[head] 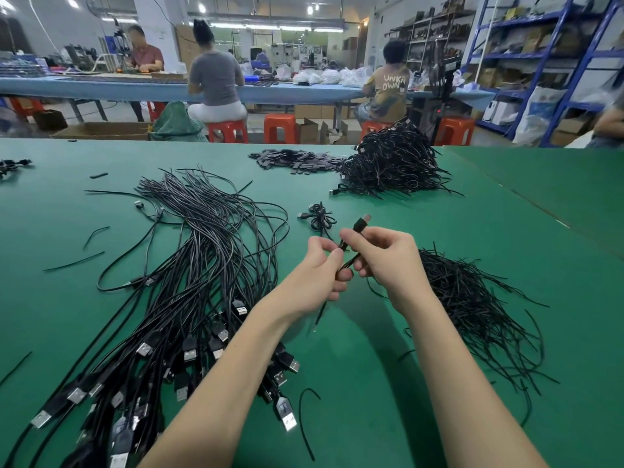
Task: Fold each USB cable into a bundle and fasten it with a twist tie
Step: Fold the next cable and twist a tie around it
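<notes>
While L hand [322, 265] pinches folded USB cable [358, 228], R hand [383, 256] grips it too, fingers curled.

I saw the folded USB cable [351, 246] held upright above the table [388, 383], black, its connector end [363, 221] poking up past the fingers and one loose end hanging below. Left of it lay the sprawl of unbundled cables [189, 282], plugs toward me. The loose twist ties [472, 298] lay heaped on the right. One finished bundle [319, 216] lay just beyond, and the big heap of bundles [391, 163] farther back.
</notes>
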